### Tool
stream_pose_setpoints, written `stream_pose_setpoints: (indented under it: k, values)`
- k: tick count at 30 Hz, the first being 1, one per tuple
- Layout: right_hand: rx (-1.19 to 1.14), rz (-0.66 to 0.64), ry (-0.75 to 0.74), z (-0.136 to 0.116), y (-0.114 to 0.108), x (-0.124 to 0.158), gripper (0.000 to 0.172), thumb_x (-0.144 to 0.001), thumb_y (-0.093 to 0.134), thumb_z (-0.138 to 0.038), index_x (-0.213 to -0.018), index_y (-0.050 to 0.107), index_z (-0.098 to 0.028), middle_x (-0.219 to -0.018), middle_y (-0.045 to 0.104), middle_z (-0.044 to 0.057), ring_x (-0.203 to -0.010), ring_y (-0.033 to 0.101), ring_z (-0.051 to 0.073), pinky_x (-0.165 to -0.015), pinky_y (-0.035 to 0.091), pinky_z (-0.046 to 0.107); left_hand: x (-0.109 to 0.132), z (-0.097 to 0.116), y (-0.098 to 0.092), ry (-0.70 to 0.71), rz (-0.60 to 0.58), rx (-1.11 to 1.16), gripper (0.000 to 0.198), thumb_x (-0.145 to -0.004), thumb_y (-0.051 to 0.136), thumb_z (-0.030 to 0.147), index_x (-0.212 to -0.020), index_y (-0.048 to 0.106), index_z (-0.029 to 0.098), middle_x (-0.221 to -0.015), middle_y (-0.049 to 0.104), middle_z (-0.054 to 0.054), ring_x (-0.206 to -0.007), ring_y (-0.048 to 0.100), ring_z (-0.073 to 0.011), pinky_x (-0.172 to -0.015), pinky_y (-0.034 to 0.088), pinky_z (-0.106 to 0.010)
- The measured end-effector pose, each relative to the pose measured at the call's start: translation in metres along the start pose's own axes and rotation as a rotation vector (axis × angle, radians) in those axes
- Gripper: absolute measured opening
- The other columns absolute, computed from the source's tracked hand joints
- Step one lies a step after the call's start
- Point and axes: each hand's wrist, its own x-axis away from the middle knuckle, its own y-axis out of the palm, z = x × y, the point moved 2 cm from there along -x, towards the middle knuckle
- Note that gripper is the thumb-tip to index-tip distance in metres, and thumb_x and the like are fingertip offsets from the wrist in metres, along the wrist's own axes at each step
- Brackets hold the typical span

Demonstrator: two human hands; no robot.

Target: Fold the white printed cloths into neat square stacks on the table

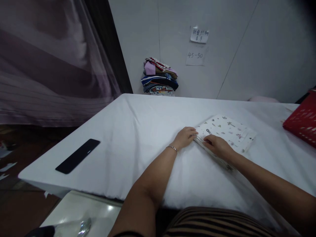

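Note:
A white folded cloth [225, 126] printed with small plants and figures lies on the white-covered table, right of centre. My left hand [184, 137], with a bracelet at the wrist, pinches its left corner, where several layers show. My right hand [218, 147] has its fingers curled at the cloth's near edge, close to the left hand. The right hand's back and palm cover part of that edge. Some clear or pale material hangs below the right forearm, too dim to make out.
A black phone-like slab [77, 156] lies on the table's left side. Behind the far edge rises a stack of folded clothes [160, 77]. A red patterned object [302, 120] stands at the right. A pale stool or chair [81, 210] is at the lower left, near a hanging curtain [49, 65].

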Motion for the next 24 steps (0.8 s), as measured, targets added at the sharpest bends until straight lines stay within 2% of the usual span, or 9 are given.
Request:
stream_pose_setpoints:
  k: [4,10,18,24]
  values:
    - [0.098,0.018,-0.022,-0.0016,-0.0001,0.0009,0.021,-0.087,0.041,-0.032,-0.085,0.058,-0.021,-0.086,0.063,0.005,-0.073,0.056,0.018,-0.061,0.037,0.027,0.0005,0.0013,-0.0011,0.036,-0.008,-0.032,0.025,-0.084,0.053,0.018,-0.106,0.065,0.024,-0.118,0.058,-0.003,-0.111,0.049,-0.0164,-0.097,0.042,-0.032]
    - [-0.008,0.044,-0.033,0.0026,-0.0009,-0.0004,0.023,-0.087,0.04,-0.029,-0.089,0.06,-0.019,-0.09,0.065,0.006,-0.081,0.059,0.019,-0.071,0.041,0.028,0.001,0.0018,-0.0009,0.05,-0.013,-0.057,0.024,-0.084,0.054,0.018,-0.105,0.065,0.023,-0.117,0.057,-0.004,-0.109,0.05,-0.0164,-0.095,0.042,-0.031]
    - [-0.028,0.052,-0.021,0.0017,0.0017,-0.0001,0.024,-0.086,0.039,-0.029,-0.091,0.06,-0.02,-0.089,0.065,0.006,-0.079,0.058,0.019,-0.068,0.041,0.029,0.0003,0.0038,-0.0016,0.062,0.006,-0.097,0.021,-0.085,0.052,0.019,-0.101,0.065,0.023,-0.114,0.057,-0.004,-0.105,0.051,-0.017,-0.091,0.044,-0.032]
    - [0.054,0.036,0.026,-0.0025,0.0024,0.0021,0.02,-0.085,0.044,-0.035,-0.085,0.058,-0.021,-0.082,0.062,0.004,-0.068,0.055,0.016,-0.058,0.036,0.027,0.0011,0.0057,-0.001,0.071,0.038,-0.074,0.022,-0.081,0.056,0.018,-0.102,0.062,0.022,-0.112,0.056,-0.005,-0.104,0.05,-0.0177,-0.09,0.044,-0.032]
